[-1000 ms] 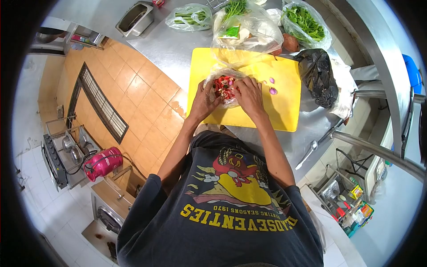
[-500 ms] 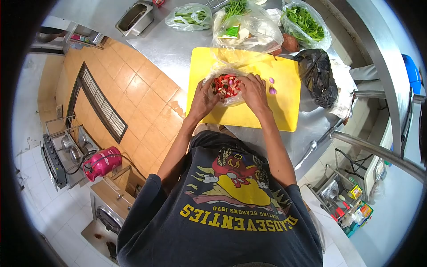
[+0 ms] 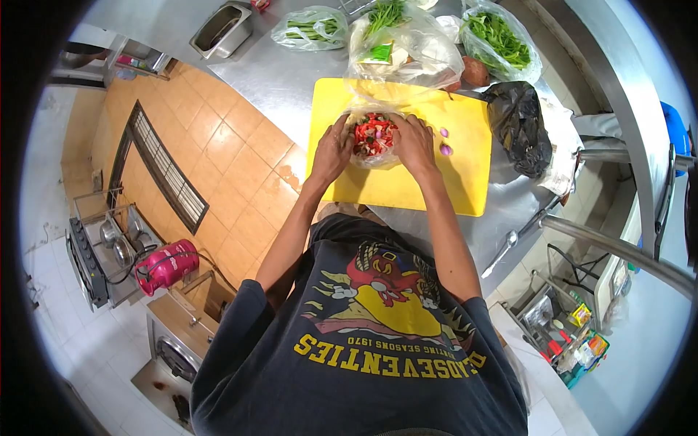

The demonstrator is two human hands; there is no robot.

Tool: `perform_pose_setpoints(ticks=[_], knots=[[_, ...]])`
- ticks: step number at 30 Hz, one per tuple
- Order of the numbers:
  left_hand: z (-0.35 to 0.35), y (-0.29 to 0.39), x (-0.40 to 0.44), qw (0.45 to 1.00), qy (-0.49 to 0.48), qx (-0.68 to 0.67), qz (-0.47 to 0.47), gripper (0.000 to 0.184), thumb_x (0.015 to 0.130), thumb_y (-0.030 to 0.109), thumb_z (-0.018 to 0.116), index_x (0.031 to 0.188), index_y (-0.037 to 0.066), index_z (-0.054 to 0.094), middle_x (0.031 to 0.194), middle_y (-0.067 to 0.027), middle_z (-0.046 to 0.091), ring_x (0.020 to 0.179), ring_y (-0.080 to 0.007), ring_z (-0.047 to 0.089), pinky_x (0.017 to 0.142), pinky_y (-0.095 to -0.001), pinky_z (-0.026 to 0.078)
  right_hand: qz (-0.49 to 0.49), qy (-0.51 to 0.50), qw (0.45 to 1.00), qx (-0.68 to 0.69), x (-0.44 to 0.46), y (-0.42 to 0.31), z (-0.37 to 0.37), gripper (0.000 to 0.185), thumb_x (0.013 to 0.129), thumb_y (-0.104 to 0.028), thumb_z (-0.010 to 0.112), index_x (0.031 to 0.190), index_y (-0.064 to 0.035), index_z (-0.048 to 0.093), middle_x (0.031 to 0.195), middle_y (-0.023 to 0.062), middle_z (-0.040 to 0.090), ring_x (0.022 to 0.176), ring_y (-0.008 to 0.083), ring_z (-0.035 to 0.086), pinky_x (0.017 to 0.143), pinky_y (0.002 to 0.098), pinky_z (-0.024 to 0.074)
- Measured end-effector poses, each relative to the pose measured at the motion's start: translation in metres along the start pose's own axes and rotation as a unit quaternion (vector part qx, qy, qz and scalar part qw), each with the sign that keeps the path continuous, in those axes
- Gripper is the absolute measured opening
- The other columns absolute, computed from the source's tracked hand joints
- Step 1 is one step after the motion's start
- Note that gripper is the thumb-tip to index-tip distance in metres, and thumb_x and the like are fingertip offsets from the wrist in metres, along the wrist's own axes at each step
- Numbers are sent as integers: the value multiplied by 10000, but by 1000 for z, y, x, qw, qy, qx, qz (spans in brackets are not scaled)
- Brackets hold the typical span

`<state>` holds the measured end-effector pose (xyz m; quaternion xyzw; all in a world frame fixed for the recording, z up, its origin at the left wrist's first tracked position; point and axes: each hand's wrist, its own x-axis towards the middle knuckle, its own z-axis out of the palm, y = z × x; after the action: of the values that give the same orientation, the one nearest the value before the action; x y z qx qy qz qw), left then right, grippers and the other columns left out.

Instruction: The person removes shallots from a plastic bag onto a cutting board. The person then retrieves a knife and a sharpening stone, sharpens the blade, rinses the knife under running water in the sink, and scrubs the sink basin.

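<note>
A clear plastic bag (image 3: 378,161) with chopped red chilies and shallot pieces (image 3: 374,135) lies open on the yellow cutting board (image 3: 458,185). My left hand (image 3: 333,151) is closed on the bag's left edge. On the opposite edge, my right hand (image 3: 416,145) grips the plastic with bent fingers. Both thumbs and fingertips are partly hidden by the plastic and the hands. Two small purple shallots (image 3: 446,150) rest on the board to the right of my right hand.
Behind the board are a bag of green beans (image 3: 313,30), a large clear bag (image 3: 429,62), leafy greens (image 3: 502,40) and a metal container (image 3: 221,30). A black plastic bag (image 3: 520,127) and a spoon (image 3: 502,253) are at the right.
The bag's opening looks wider and rounder, with more of the red pieces showing. My right hand has shifted slightly to the right, and my left hand has moved a little.
</note>
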<state>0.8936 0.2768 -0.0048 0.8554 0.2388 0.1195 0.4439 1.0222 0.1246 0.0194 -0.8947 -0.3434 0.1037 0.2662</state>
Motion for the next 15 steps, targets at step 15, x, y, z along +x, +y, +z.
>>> perform_pose_setpoints(ticks=[15], knots=[[2, 6, 3, 996, 41, 47, 71, 453, 894, 139, 605, 1335, 119, 506, 1270, -207, 525, 1157, -380, 523, 985, -425, 426, 5, 38, 999, -32, 5, 7, -1, 319, 836, -84, 594, 1132, -160, 684, 921, 146, 533, 908, 320, 538, 798, 434, 418]])
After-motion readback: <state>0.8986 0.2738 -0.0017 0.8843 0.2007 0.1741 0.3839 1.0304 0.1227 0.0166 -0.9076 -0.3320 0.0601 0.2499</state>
